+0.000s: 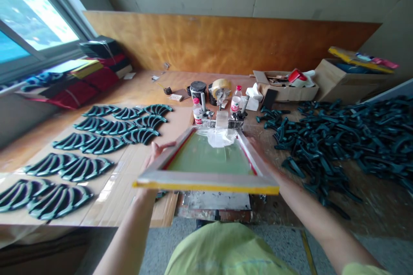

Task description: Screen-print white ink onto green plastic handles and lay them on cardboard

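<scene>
A screen frame [206, 178] with a pale green mesh is tilted up over a metal base plate [219, 200], its far edge at a clamp fixture [222, 122]. My left hand [157, 153] is at the frame's left side, fingers partly showing and wrapped round the rail. At the right rail is my right hand [256, 146], mostly hidden behind the frame, so its fingers cannot be made out. A clear film patch [221, 138] lies at the mesh's far end.
Rows of dark green fan-shaped parts [103, 144] lie on cardboard at the left. Dark green parts [322, 146] are heaped at the right. Bottles [197, 112], black tubs [198, 89], a tape roll [221, 87] and open boxes [290, 92] stand behind.
</scene>
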The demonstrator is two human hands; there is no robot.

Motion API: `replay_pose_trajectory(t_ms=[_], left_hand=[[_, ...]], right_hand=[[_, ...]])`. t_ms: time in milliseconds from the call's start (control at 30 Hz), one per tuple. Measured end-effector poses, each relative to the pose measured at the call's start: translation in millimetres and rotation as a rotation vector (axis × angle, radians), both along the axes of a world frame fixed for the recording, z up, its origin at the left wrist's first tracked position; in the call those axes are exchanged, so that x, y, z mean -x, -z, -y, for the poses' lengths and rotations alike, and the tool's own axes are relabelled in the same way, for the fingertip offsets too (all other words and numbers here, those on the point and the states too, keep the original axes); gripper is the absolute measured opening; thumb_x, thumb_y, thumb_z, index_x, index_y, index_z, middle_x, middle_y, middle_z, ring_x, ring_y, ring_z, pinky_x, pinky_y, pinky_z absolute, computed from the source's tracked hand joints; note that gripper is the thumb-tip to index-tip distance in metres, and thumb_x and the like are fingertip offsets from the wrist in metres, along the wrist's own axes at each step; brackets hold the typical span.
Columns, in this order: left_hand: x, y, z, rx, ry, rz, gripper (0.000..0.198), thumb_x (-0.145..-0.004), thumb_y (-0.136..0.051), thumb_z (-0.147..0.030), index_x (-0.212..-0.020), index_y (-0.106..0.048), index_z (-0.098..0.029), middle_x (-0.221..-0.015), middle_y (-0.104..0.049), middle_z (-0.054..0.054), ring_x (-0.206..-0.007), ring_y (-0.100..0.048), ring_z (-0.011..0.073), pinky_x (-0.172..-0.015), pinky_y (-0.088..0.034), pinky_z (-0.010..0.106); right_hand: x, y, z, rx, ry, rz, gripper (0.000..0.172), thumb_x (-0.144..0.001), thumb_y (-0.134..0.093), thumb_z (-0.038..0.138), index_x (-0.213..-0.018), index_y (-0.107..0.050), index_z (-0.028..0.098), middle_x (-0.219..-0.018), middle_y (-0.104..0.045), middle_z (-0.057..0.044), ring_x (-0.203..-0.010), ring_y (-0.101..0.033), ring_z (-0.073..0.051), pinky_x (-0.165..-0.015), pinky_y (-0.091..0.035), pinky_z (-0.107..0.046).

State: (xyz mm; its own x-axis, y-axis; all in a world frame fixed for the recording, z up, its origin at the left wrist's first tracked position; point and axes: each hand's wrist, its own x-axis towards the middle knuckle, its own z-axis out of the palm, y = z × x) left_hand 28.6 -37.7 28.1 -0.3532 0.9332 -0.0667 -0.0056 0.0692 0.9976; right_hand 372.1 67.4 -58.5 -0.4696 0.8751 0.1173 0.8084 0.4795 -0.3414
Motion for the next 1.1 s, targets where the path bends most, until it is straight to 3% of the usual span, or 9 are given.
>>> replay_pose_trajectory(t_ms=[100,233,367,533,700,800,900,1000,1100], left_hand=[[5,41.6,32,0.287,0.115,0.026,0.067,-0.073,-0.063,-0.066,-0.120,-0.065,-0.019,-0.085,-0.071,0.005,-0.066,-0.064,0.0176,-0.057,-0.049,0.026],[3,104.0,43,0.364,0.099,0.062,0.088,-0.069,-0.071,-0.060,-0.144,-0.043,-0.023,-0.086,-0.071,0.003,-0.068,-0.066,0.0195,-0.059,-0.050,0.027],[5,139.0,38,0.350,0.133,0.052,0.082,-0.075,-0.066,-0.059,-0.144,-0.042,-0.024,-0.091,-0.071,0.004,-0.079,-0.067,0.0204,-0.068,-0.052,0.028],[9,143.5,39,0.350,0.166,0.097,0.080,-0.075,-0.065,-0.060,-0.142,-0.045,-0.022,-0.091,-0.072,0.005,-0.077,-0.067,0.0201,-0.068,-0.052,0.029],[6,140.5,40,0.351,0.143,0.089,0.078,-0.073,-0.066,-0.060,-0.139,-0.048,-0.022,-0.086,-0.071,0.003,-0.075,-0.066,0.0187,-0.066,-0.051,0.027],[4,136.1,40,0.351,0.138,0.068,0.075,-0.074,-0.066,-0.059,-0.137,-0.050,-0.021,-0.084,-0.071,0.003,-0.074,-0.066,0.0186,-0.065,-0.051,0.027],[3,130.8,40,0.353,0.133,0.064,0.073,-0.075,-0.066,-0.059,-0.137,-0.050,-0.022,-0.086,-0.072,0.003,-0.073,-0.066,0.0182,-0.063,-0.051,0.026],[3,128.1,41,0.351,0.131,0.069,0.072,-0.076,-0.065,-0.057,-0.137,-0.049,-0.024,-0.084,-0.071,0.002,-0.071,-0.066,0.0172,-0.062,-0.051,0.026],[2,124.6,41,0.356,0.126,0.061,0.069,-0.077,-0.065,-0.057,-0.136,-0.050,-0.023,-0.080,-0.070,0.002,-0.070,-0.066,0.0175,-0.062,-0.052,0.026]], right_hand=[[3,-25.7,-29,-0.091,0.173,-0.093,0.029,-0.093,-0.048,0.022,-0.116,-0.064,0.017,-0.113,-0.061,-0.012,-0.105,-0.057,-0.024,-0.095,-0.044,-0.038],[52,-47.5,-53,-0.180,0.031,-0.067,0.048,-0.080,-0.068,0.021,-0.126,-0.055,0.015,-0.128,-0.054,-0.013,-0.119,-0.049,-0.025,-0.100,-0.041,-0.036],[90,-42.3,-52,0.002,0.000,0.191,0.022,-0.081,-0.063,0.016,-0.103,-0.064,0.015,-0.101,-0.066,-0.011,-0.097,-0.060,-0.024,-0.083,-0.046,-0.033],[76,-25.6,-13,-0.024,-0.210,0.197,0.016,-0.080,-0.054,0.006,-0.086,-0.065,0.016,-0.090,-0.068,-0.009,-0.091,-0.059,-0.022,-0.076,-0.043,-0.029],[52,-36.1,5,0.004,-0.488,0.170,0.024,-0.073,-0.053,-0.001,-0.080,-0.064,0.018,-0.083,-0.066,-0.003,-0.086,-0.058,-0.018,-0.072,-0.040,-0.025],[57,-38.4,-3,0.007,-0.431,0.125,0.016,-0.075,-0.057,0.004,-0.075,-0.063,0.019,-0.079,-0.065,-0.002,-0.081,-0.056,-0.017,-0.069,-0.039,-0.025],[65,-24.1,2,-0.121,-0.318,0.065,0.018,-0.079,-0.053,0.003,-0.081,-0.065,0.016,-0.084,-0.065,-0.007,-0.087,-0.055,-0.020,-0.074,-0.041,-0.029],[60,-9.0,21,-0.183,-0.363,0.025,0.023,-0.081,-0.049,0.001,-0.088,-0.066,0.014,-0.090,-0.065,-0.010,-0.092,-0.054,-0.022,-0.079,-0.043,-0.031],[51,-12.0,24,-0.136,-0.434,-0.014,0.022,-0.083,-0.051,0.002,-0.090,-0.067,0.017,-0.089,-0.064,-0.007,-0.089,-0.055,-0.019,-0.078,-0.044,-0.029]])
